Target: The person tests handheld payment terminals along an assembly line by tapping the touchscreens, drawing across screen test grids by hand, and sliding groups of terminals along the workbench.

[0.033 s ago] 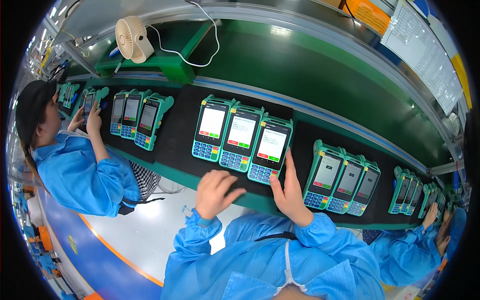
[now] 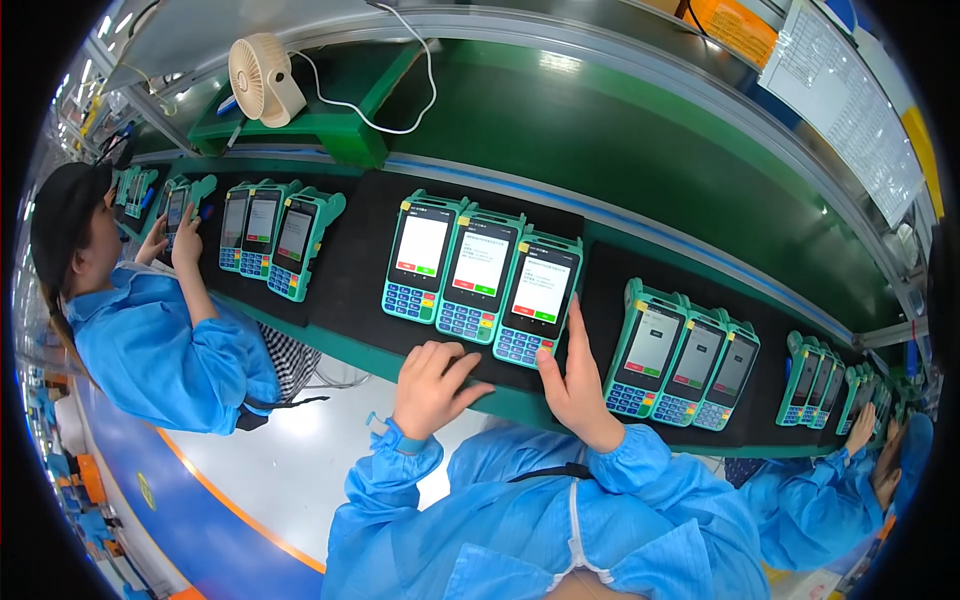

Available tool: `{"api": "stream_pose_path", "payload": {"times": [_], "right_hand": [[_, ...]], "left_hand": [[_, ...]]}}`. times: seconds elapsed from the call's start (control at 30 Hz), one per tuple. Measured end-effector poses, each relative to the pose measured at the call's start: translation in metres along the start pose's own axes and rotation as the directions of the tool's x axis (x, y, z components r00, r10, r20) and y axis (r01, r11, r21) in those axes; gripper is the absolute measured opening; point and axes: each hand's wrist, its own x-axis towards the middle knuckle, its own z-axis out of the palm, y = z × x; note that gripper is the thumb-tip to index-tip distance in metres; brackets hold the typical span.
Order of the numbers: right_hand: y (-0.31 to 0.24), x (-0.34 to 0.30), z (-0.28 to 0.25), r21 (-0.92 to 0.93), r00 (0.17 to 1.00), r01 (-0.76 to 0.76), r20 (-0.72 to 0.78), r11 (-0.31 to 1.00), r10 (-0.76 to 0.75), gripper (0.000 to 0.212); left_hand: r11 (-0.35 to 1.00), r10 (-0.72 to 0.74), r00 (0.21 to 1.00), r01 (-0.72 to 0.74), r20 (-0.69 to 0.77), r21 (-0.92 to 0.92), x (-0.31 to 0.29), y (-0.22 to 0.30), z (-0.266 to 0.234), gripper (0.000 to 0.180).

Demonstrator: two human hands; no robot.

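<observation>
Three teal card payment terminals stand side by side in front of me, their screens lit: a left terminal (image 2: 417, 255), a middle terminal (image 2: 480, 270) and a right terminal (image 2: 540, 290). Each has a blue keypad with red, yellow and green keys. My right hand (image 2: 580, 385) is at the right terminal, its thumb on the lower right keys and its straight fingers along the right side. Below the middle terminal, my left hand (image 2: 435, 385) hovers or rests at the bench's near edge, fingers apart and holding nothing. A blue band (image 2: 395, 436) circles my left wrist.
More terminals stand on black mats to the right (image 2: 680, 355) and left (image 2: 265, 235). A co-worker (image 2: 170, 320) at left handles a terminal; another co-worker (image 2: 830, 500) sits at right. A beige fan (image 2: 262, 82) with a white cable (image 2: 434, 75) stands on a green shelf (image 2: 355, 145).
My left hand's fingers have straightened a little and reach slightly farther over the bench edge. My right hand stays at the right terminal.
</observation>
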Motion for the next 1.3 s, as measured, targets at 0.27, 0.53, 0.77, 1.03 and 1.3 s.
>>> {"api": "stream_pose_path", "payload": {"times": [0.27,0.53,0.77,1.03,1.3], "right_hand": [[0.003,0.000,-0.005,0.060,0.995,0.033,0.094,0.998,-0.038,0.077],[-0.007,-0.020,-0.004,-0.480,0.977,0.202,0.161,0.854,-0.141,0.096],[-0.011,-0.038,0.001,-0.806,0.908,0.406,0.300,0.430,-0.294,0.059],[0.000,-0.051,-0.010,-0.655,0.807,0.566,0.315,0.500,-0.500,0.043],[-0.011,-0.031,-0.033,-0.304,0.935,0.349,0.042,0.887,-0.353,0.020]], "left_hand": [[0.832,0.500,0.863,-0.504,0.079,0.232,0.011,-0.019,0.000,0.031],[0.717,0.563,0.806,-0.587,0.185,0.377,0.015,-0.013,-0.011,0.022],[0.613,0.656,0.711,-0.697,0.253,0.371,0.004,-0.008,-0.019,0.019],[0.758,0.576,0.800,-0.600,0.171,0.256,-0.021,-0.011,-0.015,0.028],[0.990,-0.026,0.917,0.078,-0.399,0.115,-0.009,-0.012,0.014,0.051]]}}
